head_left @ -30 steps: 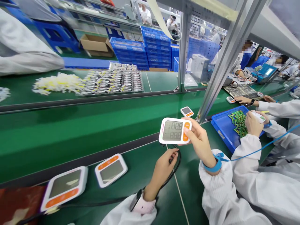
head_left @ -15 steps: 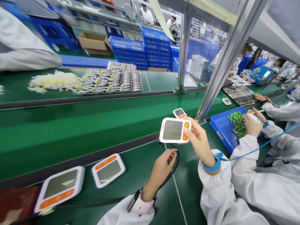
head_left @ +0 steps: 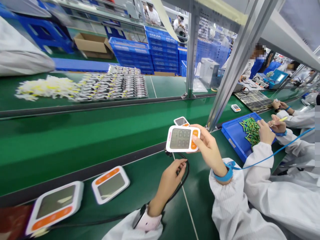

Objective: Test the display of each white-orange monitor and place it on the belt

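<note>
My right hand (head_left: 206,141) holds up a white display unit (head_left: 180,139) with orange buttons, its thumb over the button side. Large digits show on its grey screen. Lower down, my left hand (head_left: 172,175) is closed with curled fingers; a black cable (head_left: 186,178) runs at its fingertips, seemingly pinched there. Behind the held unit, a second display unit (head_left: 181,121) lies on the green belt. To the left on the bench are another display unit (head_left: 110,184) and a larger-looking display unit (head_left: 55,207) at the near corner.
A metal post (head_left: 231,63) rises behind my right hand. At right, a blue tray (head_left: 231,133) holds green batteries, with a co-worker's hands (head_left: 266,131) over it. Bagged parts (head_left: 112,83) lie across the belt (head_left: 75,133). Blue crates (head_left: 163,50) stand beyond.
The view has shifted slightly, so most things sit a little further left. On the belt, the unit behind the held one has moved left relative to it. My hands keep their poses.
</note>
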The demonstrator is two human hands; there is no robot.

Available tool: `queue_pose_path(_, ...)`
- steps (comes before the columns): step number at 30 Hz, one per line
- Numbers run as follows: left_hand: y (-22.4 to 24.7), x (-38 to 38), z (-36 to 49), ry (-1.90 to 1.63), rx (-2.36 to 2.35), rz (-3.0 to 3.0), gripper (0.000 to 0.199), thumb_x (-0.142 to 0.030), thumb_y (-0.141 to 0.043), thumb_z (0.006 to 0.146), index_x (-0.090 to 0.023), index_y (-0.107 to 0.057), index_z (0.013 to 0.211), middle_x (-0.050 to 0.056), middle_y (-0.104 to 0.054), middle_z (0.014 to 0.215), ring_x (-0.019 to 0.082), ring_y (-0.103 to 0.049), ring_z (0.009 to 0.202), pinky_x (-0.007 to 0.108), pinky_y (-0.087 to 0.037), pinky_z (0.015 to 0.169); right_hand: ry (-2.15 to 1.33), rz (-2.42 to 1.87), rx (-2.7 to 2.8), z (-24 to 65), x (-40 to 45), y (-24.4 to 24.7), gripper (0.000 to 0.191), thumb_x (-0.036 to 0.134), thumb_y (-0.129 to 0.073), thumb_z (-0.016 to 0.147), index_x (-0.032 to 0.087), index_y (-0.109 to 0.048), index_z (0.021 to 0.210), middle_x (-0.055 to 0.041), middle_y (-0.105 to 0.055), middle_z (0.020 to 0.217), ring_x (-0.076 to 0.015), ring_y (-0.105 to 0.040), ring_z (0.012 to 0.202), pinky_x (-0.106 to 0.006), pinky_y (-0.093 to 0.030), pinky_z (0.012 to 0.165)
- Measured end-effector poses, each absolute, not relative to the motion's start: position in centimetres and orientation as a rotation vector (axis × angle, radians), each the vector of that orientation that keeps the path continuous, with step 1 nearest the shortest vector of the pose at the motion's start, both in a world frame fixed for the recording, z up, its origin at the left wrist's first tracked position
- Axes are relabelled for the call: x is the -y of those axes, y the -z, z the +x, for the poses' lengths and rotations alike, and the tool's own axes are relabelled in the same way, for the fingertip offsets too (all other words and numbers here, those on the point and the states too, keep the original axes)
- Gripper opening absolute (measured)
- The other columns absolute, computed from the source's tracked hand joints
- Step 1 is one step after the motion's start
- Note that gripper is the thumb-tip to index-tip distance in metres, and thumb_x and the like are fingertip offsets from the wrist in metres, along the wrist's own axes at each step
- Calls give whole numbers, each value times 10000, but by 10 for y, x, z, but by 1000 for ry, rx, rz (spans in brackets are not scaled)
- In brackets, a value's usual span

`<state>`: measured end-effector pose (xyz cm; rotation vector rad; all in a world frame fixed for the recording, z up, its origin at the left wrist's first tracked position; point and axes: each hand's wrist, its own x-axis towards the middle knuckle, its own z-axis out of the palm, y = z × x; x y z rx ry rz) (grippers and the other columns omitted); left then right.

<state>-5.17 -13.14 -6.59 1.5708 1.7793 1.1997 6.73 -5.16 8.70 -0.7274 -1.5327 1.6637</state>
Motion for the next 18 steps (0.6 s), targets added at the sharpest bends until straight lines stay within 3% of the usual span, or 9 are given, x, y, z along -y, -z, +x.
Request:
queue_pose_path(10, 66, 131, -53, -1202, -1806, 1600, 319, -414, -424, 881, -210, -642, 991, 13, -658, 803, 133, -598, 670, 257, -514, 683, -1595, -651, 1622, 73, 43, -83, 371, 401, -539, 860, 242, -522, 1195, -29, -626, 1082, -148, -637, 852, -251, -553, 715)
queue_pose_path(18, 72, 127, -58, -1201, -1853, 1651, 379, -516, -437, 854, -222, -655, 951, 6, -653, 755, 135, -584, 613, 242, -508, 619, -766, -1212, 2061, 135, 34, -103, 371, 242, -494, 878, 286, -572, 1237, -26, -670, 1014, -178, -633, 816, -300, -485, 796)
